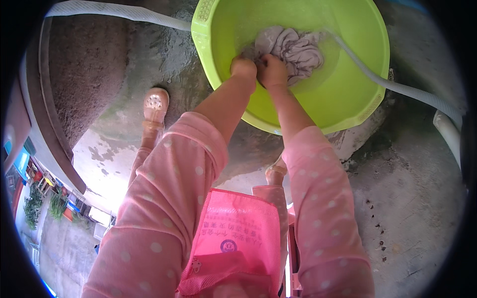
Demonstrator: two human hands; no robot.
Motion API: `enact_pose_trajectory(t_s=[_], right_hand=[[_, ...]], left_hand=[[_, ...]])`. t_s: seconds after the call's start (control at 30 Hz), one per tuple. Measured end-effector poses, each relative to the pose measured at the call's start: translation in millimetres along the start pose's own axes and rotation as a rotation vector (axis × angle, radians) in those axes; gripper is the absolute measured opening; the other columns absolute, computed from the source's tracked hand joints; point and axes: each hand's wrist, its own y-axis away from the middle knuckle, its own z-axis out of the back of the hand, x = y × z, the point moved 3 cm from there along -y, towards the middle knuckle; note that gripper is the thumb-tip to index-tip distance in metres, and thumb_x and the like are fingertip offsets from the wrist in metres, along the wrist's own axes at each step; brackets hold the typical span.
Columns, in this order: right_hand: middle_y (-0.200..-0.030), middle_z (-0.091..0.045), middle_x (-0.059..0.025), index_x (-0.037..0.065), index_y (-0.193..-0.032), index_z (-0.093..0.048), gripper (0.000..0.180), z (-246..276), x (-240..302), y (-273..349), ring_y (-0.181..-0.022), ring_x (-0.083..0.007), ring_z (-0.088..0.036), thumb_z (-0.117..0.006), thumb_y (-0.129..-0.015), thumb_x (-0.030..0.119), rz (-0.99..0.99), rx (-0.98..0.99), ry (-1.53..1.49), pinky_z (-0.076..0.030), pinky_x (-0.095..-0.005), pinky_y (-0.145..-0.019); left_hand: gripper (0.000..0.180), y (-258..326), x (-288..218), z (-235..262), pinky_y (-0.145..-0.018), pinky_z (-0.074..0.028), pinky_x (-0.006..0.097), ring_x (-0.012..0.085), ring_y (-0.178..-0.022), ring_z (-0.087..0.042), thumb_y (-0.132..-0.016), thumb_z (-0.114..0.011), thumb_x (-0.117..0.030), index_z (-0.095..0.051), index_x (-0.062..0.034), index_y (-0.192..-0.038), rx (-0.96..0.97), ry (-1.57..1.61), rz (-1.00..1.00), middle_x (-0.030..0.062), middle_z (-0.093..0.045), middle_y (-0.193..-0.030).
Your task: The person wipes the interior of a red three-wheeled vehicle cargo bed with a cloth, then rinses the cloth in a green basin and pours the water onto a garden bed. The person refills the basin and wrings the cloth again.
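A lime-green plastic basin stands on the ground ahead of me, with a greyish-mauve wet cloth bunched up inside it. My left hand is closed on a darker bit of this cloth at its left end. Close beside it, nearly touching, my right hand has its fingers curled around the cloth's near left edge. The fingertips of both hands are partly hidden in the folds. Most of the cloth lies loose to the right of my hands.
A grey corrugated hose runs over the basin's right rim into it. Another pale hose reaches the basin's left side. My pink apron hangs between my arms. Wet concrete surrounds the basin, and a white pipe lies at right.
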Motion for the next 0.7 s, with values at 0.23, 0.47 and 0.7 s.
enact_pose_trajectory(t_s=[0.23, 0.47, 0.7], right_hand=[[-0.086, -0.057, 0.002, 0.003, -0.1, -0.061, 0.02, 42, 4, 57, -0.081, -0.0073, -0.05, -0.059, -0.086, 0.018, -0.284, 0.17, -1.236, -0.041, -0.0235, -0.075], [-0.103, -0.056, -0.0057, 0.001, -0.106, -0.054, 0.022, 214, 42, 61, -0.099, -0.0142, -0.051, -0.054, -0.086, 0.011, 0.111, -0.34, -1.071, -0.04, -0.0279, -0.085], [-0.095, -0.058, -0.0135, -0.001, -0.107, -0.054, 0.031, 315, 44, -10, -0.088, -0.0266, -0.056, -0.058, -0.08, 0.014, 0.455, -0.894, 0.332, -0.043, -0.0306, -0.082]], left_hand=[[0.037, 5, -3, -10, -0.085, -0.042, 0.039, 0.0319, -0.103, -0.053, -0.088, -0.043, -0.024, -0.051, -0.0034, -0.118, -0.003, -0.093, -0.011, 0.0173, -0.055, -0.116], [0.033, 38, -2, 2, -0.084, -0.043, 0.041, 0.0371, -0.102, -0.055, -0.083, -0.051, -0.016, -0.054, 0.0006, -0.112, -0.005, -0.212, -0.351, 0.0243, -0.056, -0.111], [0.056, -18, 54, -19, -0.088, -0.042, 0.041, 0.0362, -0.111, -0.048, -0.08, -0.057, -0.02, -0.031, -0.0049, -0.127, 0.048, -0.85, -0.46, 0.0204, -0.044, -0.124]])
